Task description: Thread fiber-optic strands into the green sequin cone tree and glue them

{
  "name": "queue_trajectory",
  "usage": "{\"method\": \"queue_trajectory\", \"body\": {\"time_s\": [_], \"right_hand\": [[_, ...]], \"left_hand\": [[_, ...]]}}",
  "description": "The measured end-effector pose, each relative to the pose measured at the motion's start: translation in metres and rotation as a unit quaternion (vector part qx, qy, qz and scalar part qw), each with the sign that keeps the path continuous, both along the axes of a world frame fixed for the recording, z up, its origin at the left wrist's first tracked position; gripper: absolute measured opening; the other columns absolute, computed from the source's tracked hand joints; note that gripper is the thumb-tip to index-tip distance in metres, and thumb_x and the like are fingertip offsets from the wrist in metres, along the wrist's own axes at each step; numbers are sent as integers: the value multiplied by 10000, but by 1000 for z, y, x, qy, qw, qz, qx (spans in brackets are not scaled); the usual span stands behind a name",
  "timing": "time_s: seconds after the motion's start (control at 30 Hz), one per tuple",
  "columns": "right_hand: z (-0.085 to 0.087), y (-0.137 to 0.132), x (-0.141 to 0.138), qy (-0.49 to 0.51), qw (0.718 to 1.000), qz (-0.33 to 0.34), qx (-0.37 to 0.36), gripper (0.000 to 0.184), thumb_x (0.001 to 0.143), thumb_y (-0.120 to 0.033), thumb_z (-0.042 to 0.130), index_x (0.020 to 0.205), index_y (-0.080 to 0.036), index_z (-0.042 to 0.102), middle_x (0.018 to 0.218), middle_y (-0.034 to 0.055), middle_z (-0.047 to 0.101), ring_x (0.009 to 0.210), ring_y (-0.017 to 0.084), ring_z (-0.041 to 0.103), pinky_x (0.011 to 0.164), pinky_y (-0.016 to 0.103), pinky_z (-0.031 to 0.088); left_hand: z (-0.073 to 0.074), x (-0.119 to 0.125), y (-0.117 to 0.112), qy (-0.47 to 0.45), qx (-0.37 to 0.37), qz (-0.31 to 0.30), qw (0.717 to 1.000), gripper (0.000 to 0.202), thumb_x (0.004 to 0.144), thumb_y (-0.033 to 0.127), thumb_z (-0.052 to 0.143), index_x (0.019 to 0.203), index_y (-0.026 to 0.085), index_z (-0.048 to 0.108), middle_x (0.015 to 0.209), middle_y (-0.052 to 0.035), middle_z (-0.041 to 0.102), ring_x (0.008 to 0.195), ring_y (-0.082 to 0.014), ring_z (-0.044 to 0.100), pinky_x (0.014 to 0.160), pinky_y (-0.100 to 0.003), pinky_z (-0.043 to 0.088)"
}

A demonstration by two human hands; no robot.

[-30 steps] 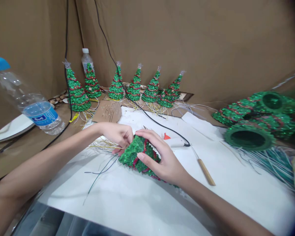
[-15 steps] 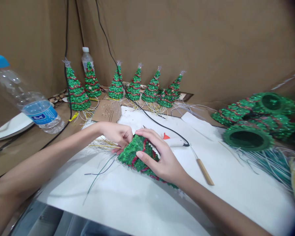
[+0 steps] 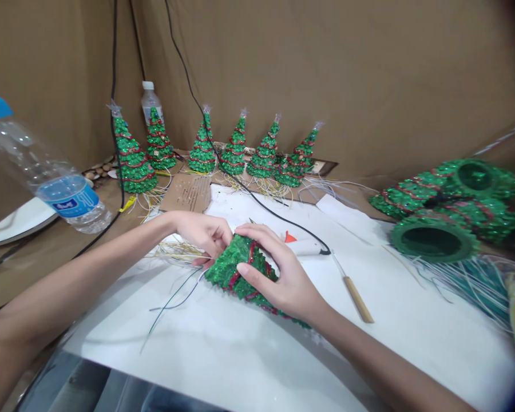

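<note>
A small green Christmas tree (image 3: 236,274) with red garland lies on its side over the white work sheet (image 3: 189,349). My right hand (image 3: 278,269) wraps over the tree from the right, thumb on the near side and fingers across the top. At the tree's base, my left hand (image 3: 208,234) is closed, its fingertips partly hidden behind the base; what they pinch I cannot make out. Thin wires (image 3: 174,303), dark green and bluish, trail from the base to the left. A bundle of pale wires (image 3: 175,250) lies beyond my left wrist.
A wooden-handled awl (image 3: 358,298) and a white glue gun (image 3: 304,247) lie right of the tree. Finished-looking trees (image 3: 236,151) stand along the back, several hollow ones (image 3: 433,237) lie at right. A water bottle (image 3: 72,194) stands left; a black cable (image 3: 266,200) crosses the sheet.
Both hands stay almost where they were on the tree. The loose wires at its base have shifted slightly.
</note>
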State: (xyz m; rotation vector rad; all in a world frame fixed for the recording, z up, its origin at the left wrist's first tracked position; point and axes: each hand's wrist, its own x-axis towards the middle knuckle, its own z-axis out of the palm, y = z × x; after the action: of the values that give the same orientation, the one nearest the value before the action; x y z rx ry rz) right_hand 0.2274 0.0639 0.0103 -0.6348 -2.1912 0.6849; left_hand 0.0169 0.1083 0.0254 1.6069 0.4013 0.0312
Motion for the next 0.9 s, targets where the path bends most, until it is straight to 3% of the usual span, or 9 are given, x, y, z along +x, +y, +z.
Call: {"method": "queue_trajectory", "body": {"time_s": [0.3,0.47,0.9], "right_hand": [[1,1,1,-6,1000,13,-3,333,860,-312,566,1170,-200,517,1167,113,567,1127,223,542,966,404,443],[0,0,-1,-6,1000,10,-2,329,858,-305,563,1164,-198,504,1158,113,559,1124,231,538,946,401,450],[0,0,-3,0,1000,12,-14,328,854,-289,567,1159,-192,492,1157,107,541,1127,220,516,952,378,423]], "left_hand": [[4,3,-2,15,13,42,999,211,641,-14,493,549,121,627,423,16,598,304,-76,492,329,-129,387],[6,3,-4,24,47,44,998,213,633,-5,468,514,129,583,379,25,553,275,-61,432,292,-126,317],[9,2,-5,35,117,32,992,230,581,-22,403,443,146,476,328,44,450,283,-53,384,302,-130,281]]}}
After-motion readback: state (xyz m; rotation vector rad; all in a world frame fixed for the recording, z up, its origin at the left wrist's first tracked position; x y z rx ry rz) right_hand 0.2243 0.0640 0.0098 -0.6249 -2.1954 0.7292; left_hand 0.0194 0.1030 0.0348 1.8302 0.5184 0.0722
